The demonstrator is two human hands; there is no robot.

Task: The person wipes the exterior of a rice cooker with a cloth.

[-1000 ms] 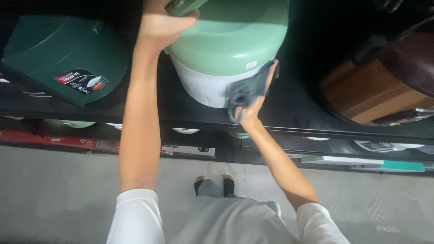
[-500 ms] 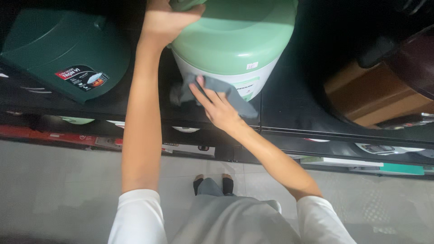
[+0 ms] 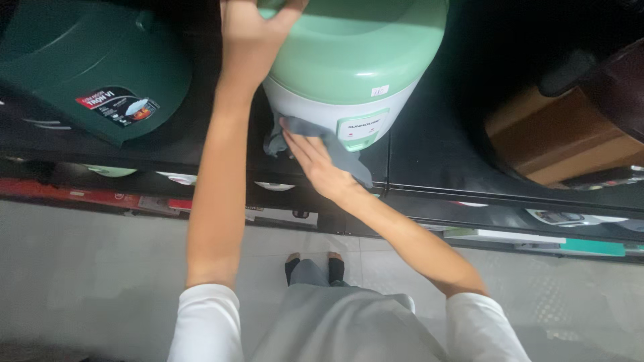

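Note:
A light green and white rice cooker [image 3: 355,60] stands on a black shelf [image 3: 429,167]. My left hand [image 3: 251,33] grips its top left edge near the lid. Lower down, my right hand [image 3: 312,161] presses a grey cloth [image 3: 335,144] flat against the white lower front of the cooker, just left of its small control panel. Part of the cloth hangs below my fingers over the shelf edge.
A dark green cooker [image 3: 94,67] with a label sits to the left on the same shelf. A brown and dark appliance [image 3: 570,127] is at the right. Lower shelves hold more boxed goods [image 3: 570,245]. Grey tiled floor [image 3: 80,268] lies below me.
My right hand has slid the grey cloth from the cooker's right side leftwards across its lower front. My left hand has stayed on the cooker's top.

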